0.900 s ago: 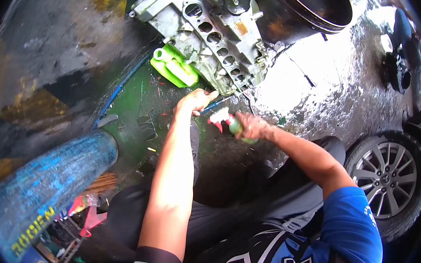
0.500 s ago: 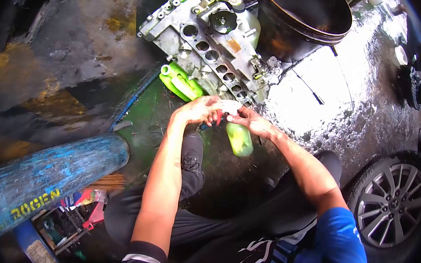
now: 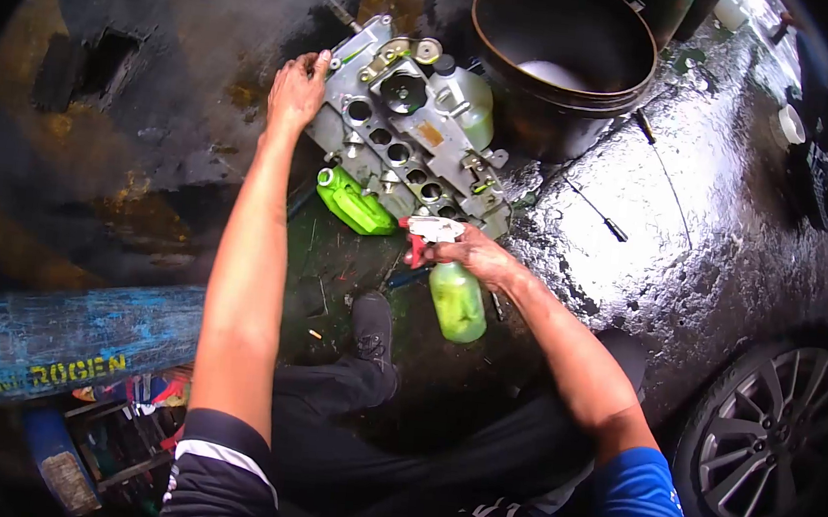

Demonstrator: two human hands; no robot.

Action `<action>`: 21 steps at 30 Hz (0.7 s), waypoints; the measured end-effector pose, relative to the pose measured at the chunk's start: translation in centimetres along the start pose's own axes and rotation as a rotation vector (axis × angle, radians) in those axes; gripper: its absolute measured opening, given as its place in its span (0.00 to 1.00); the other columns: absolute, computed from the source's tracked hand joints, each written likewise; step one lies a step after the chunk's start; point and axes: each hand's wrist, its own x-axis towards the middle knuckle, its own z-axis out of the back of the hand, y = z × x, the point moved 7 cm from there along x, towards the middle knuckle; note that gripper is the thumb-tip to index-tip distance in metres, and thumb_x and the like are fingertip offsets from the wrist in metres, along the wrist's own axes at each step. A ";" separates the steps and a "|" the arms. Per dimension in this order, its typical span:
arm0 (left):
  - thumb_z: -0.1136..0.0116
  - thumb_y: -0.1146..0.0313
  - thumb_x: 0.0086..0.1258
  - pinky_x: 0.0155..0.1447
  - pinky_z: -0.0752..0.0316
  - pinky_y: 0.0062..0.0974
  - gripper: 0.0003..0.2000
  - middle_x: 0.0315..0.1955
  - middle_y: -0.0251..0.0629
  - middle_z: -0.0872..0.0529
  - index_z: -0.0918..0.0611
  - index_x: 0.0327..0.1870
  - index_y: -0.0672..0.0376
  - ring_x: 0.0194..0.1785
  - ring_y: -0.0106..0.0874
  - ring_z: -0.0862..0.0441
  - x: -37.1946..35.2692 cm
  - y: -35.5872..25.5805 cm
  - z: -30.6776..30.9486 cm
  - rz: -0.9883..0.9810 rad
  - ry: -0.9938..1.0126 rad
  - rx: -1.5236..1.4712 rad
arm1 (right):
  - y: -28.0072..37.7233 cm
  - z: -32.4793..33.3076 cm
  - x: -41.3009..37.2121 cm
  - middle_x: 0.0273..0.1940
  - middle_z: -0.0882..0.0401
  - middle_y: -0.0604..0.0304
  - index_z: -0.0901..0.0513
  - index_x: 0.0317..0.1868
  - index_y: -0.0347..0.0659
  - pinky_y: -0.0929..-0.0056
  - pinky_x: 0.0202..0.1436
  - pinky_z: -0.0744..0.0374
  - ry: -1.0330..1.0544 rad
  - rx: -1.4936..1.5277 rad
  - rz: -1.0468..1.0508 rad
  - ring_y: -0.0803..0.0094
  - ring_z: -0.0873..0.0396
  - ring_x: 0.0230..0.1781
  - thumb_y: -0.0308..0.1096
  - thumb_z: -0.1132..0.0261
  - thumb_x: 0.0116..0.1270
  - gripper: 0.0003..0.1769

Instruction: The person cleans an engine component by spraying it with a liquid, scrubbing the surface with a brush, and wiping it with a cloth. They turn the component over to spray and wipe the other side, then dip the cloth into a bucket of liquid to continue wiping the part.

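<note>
My right hand point(image 3: 473, 254) is wrapped around the neck of a spray bottle point(image 3: 457, 307) with a white head, a red trigger and greenish liquid inside. The bottle is upright, just in front of the near edge of a grey metal engine part point(image 3: 431, 134) with a row of round ports. At the far left edge of that engine part, my left hand point(image 3: 298, 91) has its fingers bent against the metal, the thumb on its edge. A bright green plastic jug point(image 3: 355, 204) lies against the near left side, and a translucent bottle with a dark cap point(image 3: 474, 106) stands behind.
A large dark drum point(image 3: 561, 99) stands at the back. On the wet floor to the right lie a thin rod with a dark handle point(image 3: 616, 230) and a wheel point(image 3: 764, 422). A blue gas cylinder point(image 3: 72, 337) lies at left, above a tool rack point(image 3: 112, 449).
My left hand has left the spray bottle's head and moved up and left to the engine part's edge. My right hand keeps the bottle, now lower in view. The view has shifted.
</note>
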 end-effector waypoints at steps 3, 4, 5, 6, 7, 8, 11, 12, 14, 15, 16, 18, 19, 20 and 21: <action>0.65 0.25 0.67 0.72 0.37 0.40 0.45 0.61 0.57 0.22 0.21 0.63 0.60 0.69 0.48 0.28 2.5 2.0 -3.3 0.197 0.293 -0.058 | -0.6 0.8 1.0 0.48 0.18 0.61 0.28 0.68 0.36 0.72 0.56 0.21 -0.145 -0.156 0.012 0.74 0.19 0.46 0.22 0.34 0.64 0.31; 0.65 0.22 0.63 0.72 0.37 0.41 0.48 0.61 0.56 0.21 0.21 0.63 0.60 0.69 0.47 0.28 3.1 2.1 -3.6 0.244 0.315 -0.038 | -0.7 1.2 1.5 0.46 0.15 0.59 0.25 0.66 0.40 0.70 0.54 0.21 -0.188 -0.424 0.052 0.69 0.18 0.46 0.29 0.33 0.66 0.27; 0.63 0.21 0.62 0.71 0.36 0.41 0.48 0.61 0.56 0.21 0.21 0.63 0.59 0.68 0.47 0.27 3.3 2.2 -4.0 0.258 0.317 -0.014 | -1.0 2.2 1.0 0.45 0.15 0.55 0.24 0.63 0.41 0.66 0.54 0.21 -0.302 -0.666 0.060 0.63 0.17 0.47 0.34 0.33 0.66 0.25; 0.61 0.20 0.60 0.71 0.36 0.41 0.49 0.60 0.55 0.21 0.20 0.63 0.59 0.68 0.47 0.26 3.0 1.7 -3.3 0.276 0.319 0.015 | 0.4 1.6 -0.1 0.44 0.15 0.51 0.23 0.61 0.42 0.62 0.53 0.22 -0.411 -0.904 0.066 0.57 0.17 0.47 0.38 0.33 0.66 0.23; 0.59 0.20 0.59 0.70 0.35 0.41 0.48 0.60 0.55 0.20 0.20 0.62 0.59 0.67 0.47 0.26 2.4 0.8 -2.6 0.248 0.337 0.095 | 1.2 1.3 -0.5 0.44 0.15 0.48 0.22 0.59 0.42 0.59 0.53 0.22 -0.460 -0.930 0.058 0.54 0.18 0.48 0.40 0.34 0.66 0.22; 0.57 0.20 0.58 0.70 0.34 0.41 0.48 0.59 0.55 0.20 0.20 0.62 0.58 0.67 0.47 0.25 1.9 -0.1 -1.9 0.224 0.353 0.175 | 2.1 0.9 -0.9 0.44 0.16 0.45 0.22 0.57 0.42 0.56 0.53 0.23 -0.506 -0.957 0.051 0.50 0.19 0.48 0.42 0.34 0.67 0.21; 0.54 0.22 0.58 0.68 0.31 0.42 0.47 0.58 0.53 0.19 0.21 0.63 0.58 0.65 0.46 0.23 0.2 -2.6 0.6 0.202 0.319 0.204 | 3.4 0.5 -0.6 0.39 0.17 0.42 0.21 0.51 0.41 0.49 0.50 0.24 -0.597 -0.999 0.120 0.43 0.20 0.46 0.45 0.36 0.67 0.19; 0.54 0.22 0.58 0.68 0.31 0.42 0.47 0.58 0.53 0.19 0.22 0.63 0.58 0.65 0.46 0.23 0.0 -2.8 0.9 0.193 0.320 0.209 | 4.1 0.2 -0.6 0.37 0.17 0.42 0.21 0.51 0.41 0.49 0.49 0.24 -0.591 -0.992 0.128 0.42 0.19 0.44 0.45 0.36 0.66 0.19; 0.53 0.21 0.57 0.69 0.31 0.41 0.49 0.59 0.52 0.19 0.23 0.65 0.59 0.66 0.46 0.24 -0.5 -3.4 1.5 0.171 0.282 0.173 | 5.4 -0.4 -0.7 0.34 0.17 0.42 0.20 0.46 0.40 0.48 0.47 0.24 -0.632 -0.980 0.183 0.41 0.19 0.42 0.46 0.36 0.66 0.18; 0.53 0.21 0.56 0.69 0.31 0.41 0.49 0.59 0.52 0.19 0.23 0.65 0.59 0.66 0.46 0.24 -0.8 -4.1 1.8 0.160 0.288 0.175 | 5.7 -0.6 -0.5 0.34 0.17 0.42 0.20 0.45 0.39 0.48 0.47 0.24 -0.642 -0.988 0.191 0.41 0.19 0.42 0.46 0.36 0.66 0.18; 0.53 0.20 0.56 0.69 0.31 0.41 0.50 0.59 0.53 0.19 0.24 0.66 0.59 0.66 0.45 0.24 -1.1 -5.1 2.2 0.148 0.295 0.177 | 5.9 -0.8 -0.4 0.34 0.17 0.42 0.20 0.44 0.39 0.48 0.47 0.24 -0.653 -0.995 0.199 0.41 0.19 0.42 0.46 0.36 0.66 0.18; 0.54 0.19 0.54 0.69 0.31 0.41 0.52 0.59 0.52 0.19 0.24 0.66 0.59 0.66 0.45 0.24 -1.4 -6.7 2.4 0.114 0.290 0.191 | 6.2 -1.3 -0.3 0.34 0.17 0.42 0.21 0.44 0.39 0.48 0.47 0.24 -0.627 -1.030 0.174 0.42 0.19 0.42 0.46 0.36 0.66 0.18; 0.53 0.18 0.53 0.69 0.31 0.41 0.52 0.59 0.52 0.19 0.24 0.66 0.59 0.66 0.45 0.24 -1.2 -7.2 2.2 0.109 0.281 0.209 | 6.5 -1.6 -0.6 0.34 0.17 0.42 0.21 0.44 0.38 0.48 0.47 0.24 -0.620 -1.040 0.178 0.42 0.19 0.42 0.46 0.36 0.66 0.18; 0.53 0.18 0.52 0.69 0.30 0.41 0.53 0.59 0.52 0.19 0.24 0.66 0.59 0.66 0.45 0.24 -1.1 -7.8 2.1 0.102 0.272 0.227 | 6.8 -1.9 -0.8 0.34 0.17 0.42 0.21 0.44 0.38 0.48 0.47 0.24 -0.615 -1.050 0.182 0.42 0.19 0.42 0.45 0.37 0.66 0.18; 0.53 0.18 0.51 0.69 0.30 0.41 0.53 0.59 0.52 0.19 0.24 0.66 0.59 0.65 0.45 0.24 -1.0 -8.1 2.2 0.103 0.281 0.224 | 7.2 -2.0 -0.9 0.34 0.17 0.41 0.20 0.43 0.38 0.48 0.47 0.23 -0.653 -1.078 0.216 0.42 0.19 0.42 0.45 0.36 0.65 0.17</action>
